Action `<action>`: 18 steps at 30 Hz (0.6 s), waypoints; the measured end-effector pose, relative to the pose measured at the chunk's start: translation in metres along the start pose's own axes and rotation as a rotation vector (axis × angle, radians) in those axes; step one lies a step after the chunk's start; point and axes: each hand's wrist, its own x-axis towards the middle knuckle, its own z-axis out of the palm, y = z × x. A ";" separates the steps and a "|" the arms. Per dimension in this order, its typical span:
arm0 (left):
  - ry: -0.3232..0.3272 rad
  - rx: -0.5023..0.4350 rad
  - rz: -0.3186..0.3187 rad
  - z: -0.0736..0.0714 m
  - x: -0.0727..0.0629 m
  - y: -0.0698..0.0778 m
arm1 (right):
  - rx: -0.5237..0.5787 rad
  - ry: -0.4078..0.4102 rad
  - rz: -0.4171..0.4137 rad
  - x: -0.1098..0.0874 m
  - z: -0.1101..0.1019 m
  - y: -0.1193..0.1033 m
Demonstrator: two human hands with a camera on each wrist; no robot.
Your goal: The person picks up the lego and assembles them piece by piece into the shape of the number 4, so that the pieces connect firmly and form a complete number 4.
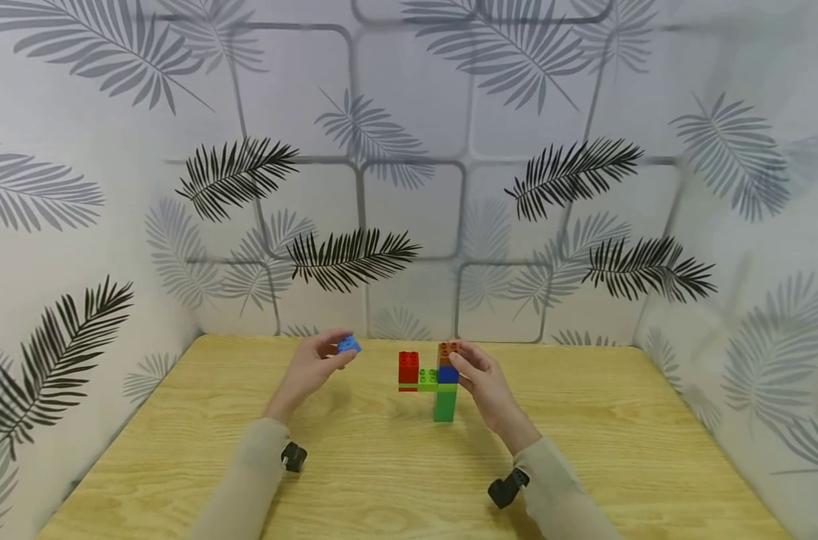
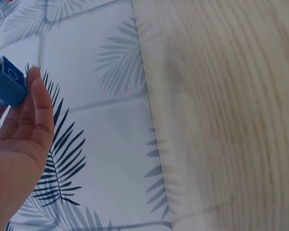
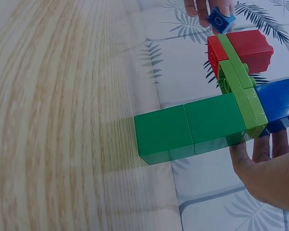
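Note:
In the head view my left hand [image 1: 312, 367] pinches a small light-blue brick [image 1: 349, 344] between thumb and fingers, to the left of a brick structure. The studs and hollow underside of that blue brick [image 2: 8, 83] show in the left wrist view. My right hand [image 1: 484, 382] grips the structure's upright column from the right, near an orange-brown brick [image 1: 445, 351] at its top. Below come a dark-blue brick [image 1: 447, 374], lime-green plates [image 1: 427, 379] reaching left, and green bricks [image 3: 190, 127] at the foot. A red brick [image 1: 409, 366] sits on the plates' left end.
The structure is upright over a light wooden table [image 1: 355, 465]. A wall covering [image 1: 409, 210] with leaf patterns rises behind the table's back edge and at both sides. Each wrist wears a small black camera [image 1: 294, 457].

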 end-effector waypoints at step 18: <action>0.151 0.003 0.204 0.044 -0.001 0.019 | -0.004 -0.021 -0.003 0.000 -0.002 -0.001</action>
